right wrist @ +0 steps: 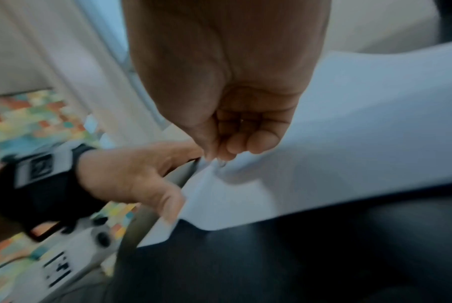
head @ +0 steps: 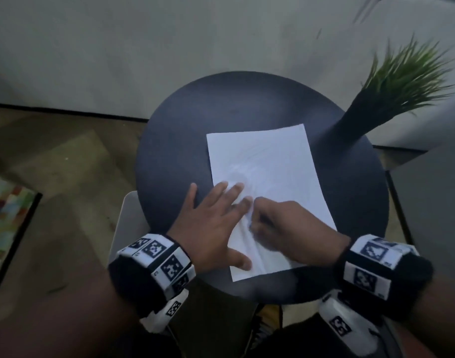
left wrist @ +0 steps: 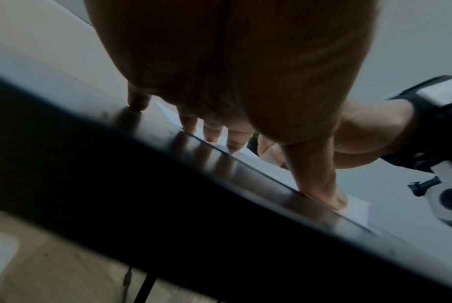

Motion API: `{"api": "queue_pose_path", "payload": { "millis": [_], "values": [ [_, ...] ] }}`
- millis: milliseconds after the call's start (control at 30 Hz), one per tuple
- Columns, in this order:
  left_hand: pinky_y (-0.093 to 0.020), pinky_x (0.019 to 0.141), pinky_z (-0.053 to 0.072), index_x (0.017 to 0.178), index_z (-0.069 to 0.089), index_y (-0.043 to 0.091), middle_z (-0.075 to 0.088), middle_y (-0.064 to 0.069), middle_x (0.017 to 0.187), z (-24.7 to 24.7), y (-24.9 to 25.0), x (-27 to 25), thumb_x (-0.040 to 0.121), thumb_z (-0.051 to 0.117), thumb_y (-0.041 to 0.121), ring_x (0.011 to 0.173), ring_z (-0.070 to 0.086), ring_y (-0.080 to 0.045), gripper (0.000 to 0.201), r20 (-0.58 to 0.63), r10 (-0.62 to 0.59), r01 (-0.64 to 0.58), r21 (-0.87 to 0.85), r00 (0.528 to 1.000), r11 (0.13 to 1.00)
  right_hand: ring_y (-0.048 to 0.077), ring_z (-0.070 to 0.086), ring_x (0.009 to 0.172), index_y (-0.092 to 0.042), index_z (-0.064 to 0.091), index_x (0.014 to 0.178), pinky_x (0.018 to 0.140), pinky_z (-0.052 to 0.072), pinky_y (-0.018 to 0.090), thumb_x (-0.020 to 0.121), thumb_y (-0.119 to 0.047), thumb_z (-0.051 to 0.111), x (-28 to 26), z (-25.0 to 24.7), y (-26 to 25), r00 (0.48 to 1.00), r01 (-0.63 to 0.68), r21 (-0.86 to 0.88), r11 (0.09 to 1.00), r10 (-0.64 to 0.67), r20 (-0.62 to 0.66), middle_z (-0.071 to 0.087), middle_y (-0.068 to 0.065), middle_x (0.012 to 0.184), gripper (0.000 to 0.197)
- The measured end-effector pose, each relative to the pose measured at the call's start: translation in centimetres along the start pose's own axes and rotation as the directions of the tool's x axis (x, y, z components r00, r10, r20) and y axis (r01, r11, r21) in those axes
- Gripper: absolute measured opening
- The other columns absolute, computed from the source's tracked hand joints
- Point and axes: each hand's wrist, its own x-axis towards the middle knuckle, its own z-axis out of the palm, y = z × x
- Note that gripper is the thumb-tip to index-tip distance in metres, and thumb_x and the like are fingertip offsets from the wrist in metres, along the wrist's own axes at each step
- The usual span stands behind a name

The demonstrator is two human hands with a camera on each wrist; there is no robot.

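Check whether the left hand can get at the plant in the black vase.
Probably not easily. The left hand presses flat on the sheet of paper at its near left edge; the plant stands at the table's far right, past the right hand.

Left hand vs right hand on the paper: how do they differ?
Left hand lies flat with fingers spread; right hand has fingers curled. Left hand presses the paper at its edge, partly on the table; right hand pinches up a crease, wholly over the paper. Both touch the paper.
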Motion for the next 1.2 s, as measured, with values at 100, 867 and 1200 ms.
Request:
{"api": "queue_pose_path", "payload": {
  "millis": [100,867,1200],
  "values": [
    [-0.067,0.118,-0.011,0.158,-0.012,0.036,-0.030,0.009,0.164,-0.3,0.3,0.0,0.075,0.053,0.087,0.151,-0.030,-0.017,0.118,0.041,-0.023,0.023,-0.007,0.999,1.000,0.008,0.062,0.069,-0.025,0.054,0.085,0.062,0.050,0.024,0.095,-0.033,0.060,0.8,-1.4,1.7,0.980,-0.191,0.122,0.974,0.195,-0.024,0.067,-0.005,0.077,0.014],
    [-0.069,0.118,-0.005,0.160,-0.008,0.035,-0.023,0.012,0.167,0.8,0.6,-0.2,0.070,0.048,0.094,0.154,-0.020,-0.018,0.122,0.008,-0.092,0.092,0.041,0.996,0.995,0.019,0.060,0.087,-0.016,0.060,0.094,0.072,0.045,0.031,0.091,-0.029,0.061,1.8,0.1,-0.8,0.971,-0.186,0.005,0.983,0.184,-0.149,0.066,0.000,0.094,0.013],
    [-0.073,0.116,-0.002,0.161,-0.001,0.035,-0.017,0.012,0.169,1.1,0.9,-1.5,0.068,0.053,0.093,0.156,-0.015,-0.020,0.121,-0.005,-0.078,0.078,0.053,0.997,0.995,0.023,0.060,0.092,-0.018,0.058,0.096,0.074,0.043,0.032,0.092,-0.027,0.060,-0.9,2.2,-3.0,0.960,-0.210,-0.036,0.977,0.198,-0.199,0.066,0.001,0.098,0.009]
  ]
}}
